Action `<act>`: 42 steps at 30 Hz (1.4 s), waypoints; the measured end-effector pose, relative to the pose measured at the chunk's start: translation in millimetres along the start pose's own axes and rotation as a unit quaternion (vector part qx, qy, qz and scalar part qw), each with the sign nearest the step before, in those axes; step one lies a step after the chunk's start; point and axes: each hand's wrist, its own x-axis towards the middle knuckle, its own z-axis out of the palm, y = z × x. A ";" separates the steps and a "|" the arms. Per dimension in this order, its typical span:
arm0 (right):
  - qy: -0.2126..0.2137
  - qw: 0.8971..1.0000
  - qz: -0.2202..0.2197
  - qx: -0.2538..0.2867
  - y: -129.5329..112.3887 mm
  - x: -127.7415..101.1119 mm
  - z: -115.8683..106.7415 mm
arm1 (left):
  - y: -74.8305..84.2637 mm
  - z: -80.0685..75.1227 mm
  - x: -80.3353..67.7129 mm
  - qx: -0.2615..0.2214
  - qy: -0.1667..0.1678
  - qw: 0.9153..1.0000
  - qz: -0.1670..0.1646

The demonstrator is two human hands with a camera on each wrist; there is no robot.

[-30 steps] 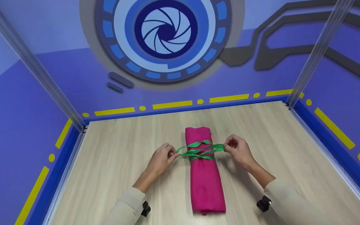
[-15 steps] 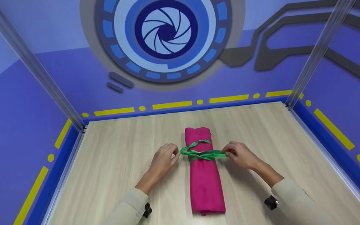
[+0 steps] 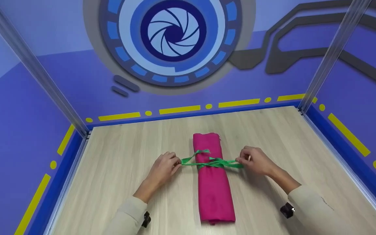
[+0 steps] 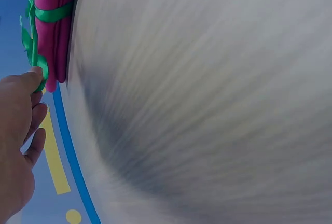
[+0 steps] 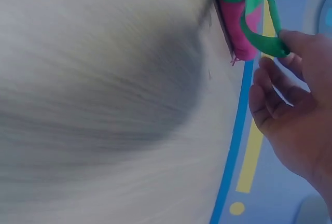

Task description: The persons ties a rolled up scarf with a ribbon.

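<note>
1. Ribbon (image 3: 211,161), green, is wrapped once around a pink cloth roll (image 3: 213,182) about a third of the way down from its far end; strands cross on top of the roll, with a small loop standing up on the far-left side. Crossing sits on the roll's crown, so tension from both sides presses it down into the cloth.
2. Roll lies lengthwise on the desk (image 3: 116,169), near its middle, long axis pointing away from the person; it rests flat, so neither hand needs to steady it.
3. Left hand (image 3: 163,166): fingers (image 4: 32,81) pinch one ribbon end just left of the roll, thumb on top, the other fingers loosely curled.
4. Right hand (image 3: 256,160): fingers (image 5: 293,40) pinch the other ribbon end just right of the roll; remaining fingers are bent and hold nothing.
5. Hands sit on opposite sides, level with the crossing; ribbon runs nearly straight between them, so it looks taut.
6. Both wrist views show blurred desk.
</note>
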 end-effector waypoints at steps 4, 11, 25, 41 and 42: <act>-0.024 0.997 0.037 0.059 -0.8 -0.7 -8.3 | -5.1 -1.4 -4.9 0.016 -0.014 1.000 -0.013; -0.049 0.999 0.001 -0.011 -1.5 -1.5 -12.7 | -10.5 -2.2 -9.9 0.034 -0.020 0.999 -0.033; 0.005 0.992 -0.038 -0.119 27.2 -12.1 -13.9 | -18.8 -8.4 -19.4 0.029 -0.069 0.994 -0.082; -0.013 0.989 -0.012 -0.146 41.3 -22.7 -21.4 | -24.5 -14.7 -31.3 0.027 -0.095 0.984 -0.146; -0.011 0.990 -0.009 -0.143 41.8 -22.8 -20.9 | -24.2 -14.5 -31.2 0.024 -0.099 0.983 -0.153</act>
